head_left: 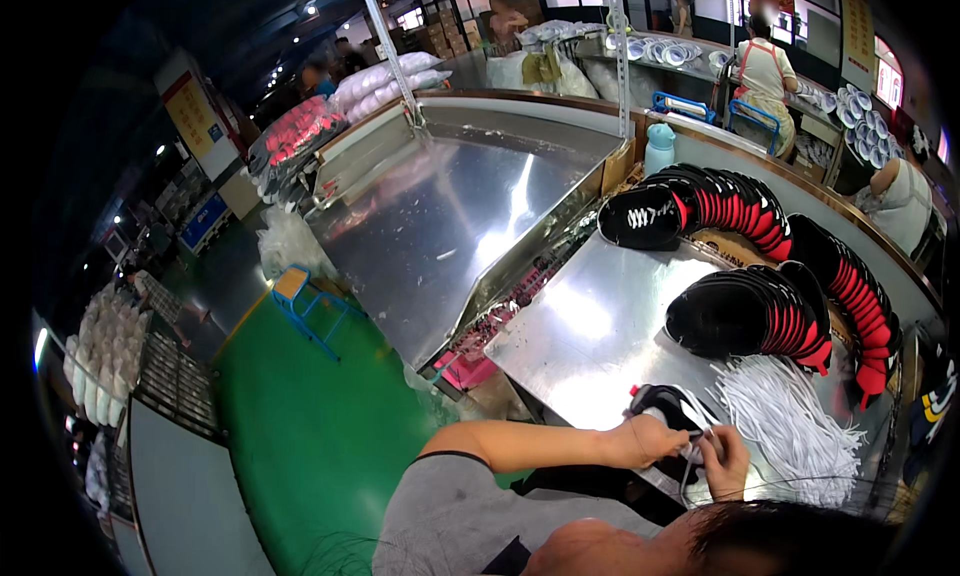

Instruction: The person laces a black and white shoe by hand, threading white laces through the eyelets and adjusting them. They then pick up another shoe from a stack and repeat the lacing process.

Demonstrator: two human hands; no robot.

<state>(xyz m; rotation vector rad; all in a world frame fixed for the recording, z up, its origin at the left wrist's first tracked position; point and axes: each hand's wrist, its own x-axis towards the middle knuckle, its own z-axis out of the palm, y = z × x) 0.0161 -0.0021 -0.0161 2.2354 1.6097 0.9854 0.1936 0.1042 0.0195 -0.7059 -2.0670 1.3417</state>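
A black shoe upper (656, 396) with a small red tab lies at the near edge of the metal table. My left hand (650, 442) is closed on it, fingertips pinched near its opening. Close beside, my right hand (726, 464) pinches a white shoelace (697, 408) that loops up from the upper. The fingers partly cover the eyelets, so I cannot see exactly where the lace runs. To the right of my hands spreads a loose heap of white shoelaces (790, 426).
Nested black-and-red uppers (740, 211) curve in rows along the metal table (560, 326). A light-blue bottle (659, 149) stands behind them. On the left are another metal surface (430, 226) and a blue-framed stool (305, 301) on green floor. A person (762, 76) works at the far bench.
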